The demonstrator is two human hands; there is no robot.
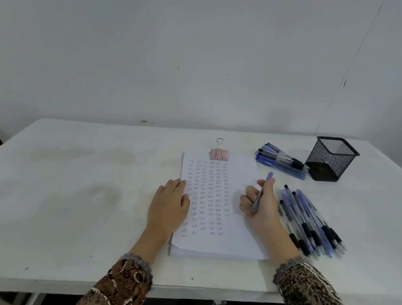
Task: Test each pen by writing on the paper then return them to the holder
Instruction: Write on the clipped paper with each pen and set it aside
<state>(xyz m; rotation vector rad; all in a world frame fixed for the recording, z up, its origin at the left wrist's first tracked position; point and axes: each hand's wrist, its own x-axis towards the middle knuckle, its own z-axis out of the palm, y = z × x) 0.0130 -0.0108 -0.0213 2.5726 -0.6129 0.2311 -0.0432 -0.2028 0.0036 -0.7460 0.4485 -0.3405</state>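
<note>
left hand (171, 199): lies flat on the left edge of the paper (232, 238), fingers pretty much straight, holding nothing, just pressing the sheet down
right hand (264, 207): fingers curled round a blue pen (268, 179) over the right side of the paper; can't tell if the tip touches
paper: middle of the worktop (65, 187), closer to the front edge, covered in rows of tiny blue "Test" scribbles
clip (218, 152): pink, on the paper's far edge
holder (329, 159): black mesh, upright near the far right corner
far pens (281, 160): small bunch lying just left of the holder
near pens (309, 222): bigger bunch lying right of the paper, just beside the right hand
</note>
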